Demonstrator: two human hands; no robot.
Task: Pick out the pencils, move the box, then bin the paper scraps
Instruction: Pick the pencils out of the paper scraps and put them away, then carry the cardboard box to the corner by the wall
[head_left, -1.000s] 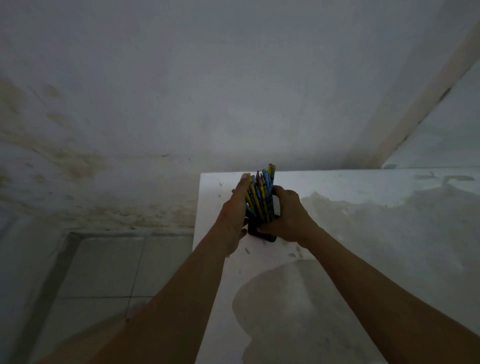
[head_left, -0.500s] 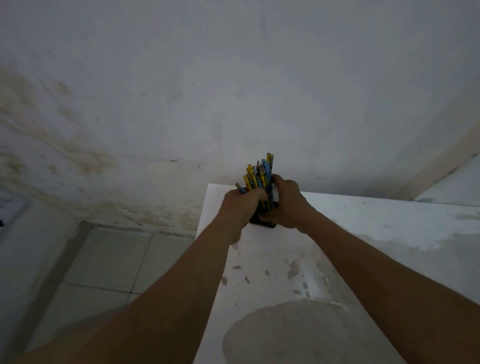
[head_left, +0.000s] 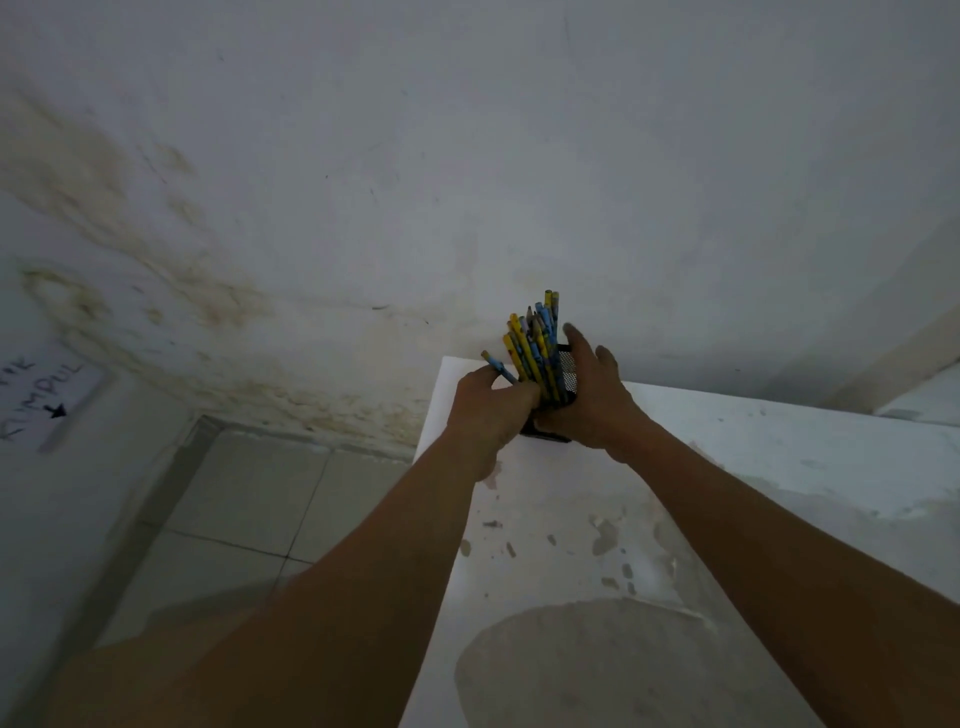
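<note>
**Both hands at the pencil box on the desk's far corner**

A bunch of yellow and blue patterned pencils (head_left: 535, 348) stands upright in a black wire-mesh box (head_left: 564, 364). The box sits at the far left corner of the white, stained desk (head_left: 753, 467), close against the wall. One blue pencil (head_left: 497, 366) leans out to the left of the bunch, pinched in the grip of the left hand (head_left: 485, 410). The right hand (head_left: 592, 400) clasps the box from its right side, thumb across the front near the base, forefinger reaching up past the rim. Behind is a blotchy white wall (head_left: 467, 156); below left lie pale floor tiles (head_left: 234, 499) and a hand-lettered paper sign (head_left: 49, 395).
</note>
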